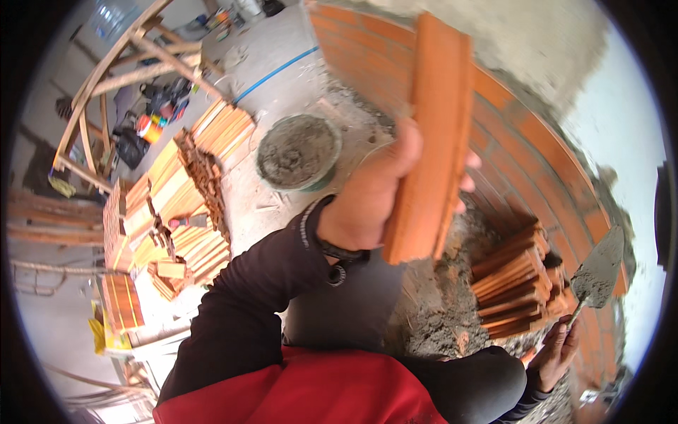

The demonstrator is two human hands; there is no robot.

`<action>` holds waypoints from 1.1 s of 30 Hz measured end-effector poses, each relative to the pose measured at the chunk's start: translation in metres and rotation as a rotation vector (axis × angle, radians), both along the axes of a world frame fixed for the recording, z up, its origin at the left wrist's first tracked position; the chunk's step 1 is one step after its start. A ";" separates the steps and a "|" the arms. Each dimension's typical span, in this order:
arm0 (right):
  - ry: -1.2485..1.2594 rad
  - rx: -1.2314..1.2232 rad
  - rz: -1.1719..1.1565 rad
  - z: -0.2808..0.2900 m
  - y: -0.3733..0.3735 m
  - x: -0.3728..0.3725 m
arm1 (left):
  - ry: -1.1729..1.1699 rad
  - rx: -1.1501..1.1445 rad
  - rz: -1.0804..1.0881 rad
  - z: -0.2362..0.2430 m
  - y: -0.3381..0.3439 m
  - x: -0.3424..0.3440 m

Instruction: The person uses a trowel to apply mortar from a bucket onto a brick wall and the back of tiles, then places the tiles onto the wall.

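My left hand is raised in the middle of the view, its thumb and fingers wrapped round a long orange clay brick tile held upright. At the lower right my right hand grips the handle of a pointed trowel, whose blade carries grey mortar and lies close to the wall. The wall is partly faced with orange brick tiles with grey joints. A stack of the same tiles sits at the foot of the wall, between my two hands.
A round tub of grey mortar stands on the floor ahead. To the left are large stacks of tiles and a wooden trestle. A blue hose crosses the floor. Spilled mortar lies beside my knee.
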State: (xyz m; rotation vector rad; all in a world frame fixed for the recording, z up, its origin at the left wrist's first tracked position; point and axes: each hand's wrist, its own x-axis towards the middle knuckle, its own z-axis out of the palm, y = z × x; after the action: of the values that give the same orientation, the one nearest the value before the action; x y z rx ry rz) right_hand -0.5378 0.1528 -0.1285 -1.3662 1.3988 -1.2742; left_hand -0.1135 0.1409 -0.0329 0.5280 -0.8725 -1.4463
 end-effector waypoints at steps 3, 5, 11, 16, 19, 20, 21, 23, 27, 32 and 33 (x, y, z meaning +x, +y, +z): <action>0.360 -0.007 0.222 0.043 -0.044 0.043 | 0.090 -0.025 0.306 -0.005 0.035 0.090; 0.473 -0.081 0.266 0.059 -0.069 0.084 | -0.023 -0.066 0.581 -0.026 0.059 0.147; 1.008 -0.437 0.757 0.096 -0.138 0.271 | 0.056 0.202 1.058 -0.105 0.150 0.229; 1.351 -0.723 0.957 0.099 -0.154 0.429 | 0.132 0.424 1.147 -0.154 0.178 0.227; 1.567 -0.785 1.095 0.090 -0.145 0.515 | 0.171 0.521 1.182 -0.181 0.193 0.220; 1.644 -0.817 1.121 0.087 -0.141 0.539 | 0.189 0.520 1.185 -0.193 0.197 0.219; 1.721 -0.849 1.147 0.082 -0.138 0.560 | 0.207 0.521 1.187 -0.202 0.202 0.217; 1.777 -1.019 1.152 0.069 -0.140 0.592 | 0.285 0.501 1.141 -0.216 0.207 0.213; 1.922 -1.172 1.147 0.052 -0.129 0.624 | 0.323 0.553 1.140 -0.238 0.210 0.200; 2.046 -1.182 1.127 0.044 -0.107 0.631 | 0.335 0.556 1.161 -0.247 0.212 0.192; 2.078 -1.167 1.135 0.046 -0.105 0.632 | 0.347 0.562 1.159 -0.249 0.212 0.191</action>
State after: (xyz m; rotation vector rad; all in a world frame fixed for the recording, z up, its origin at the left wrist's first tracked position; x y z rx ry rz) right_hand 0.0946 0.0483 -0.0822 -3.7432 -0.0106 0.8737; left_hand 0.0773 0.3525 -0.2819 0.9512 0.1929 -0.6196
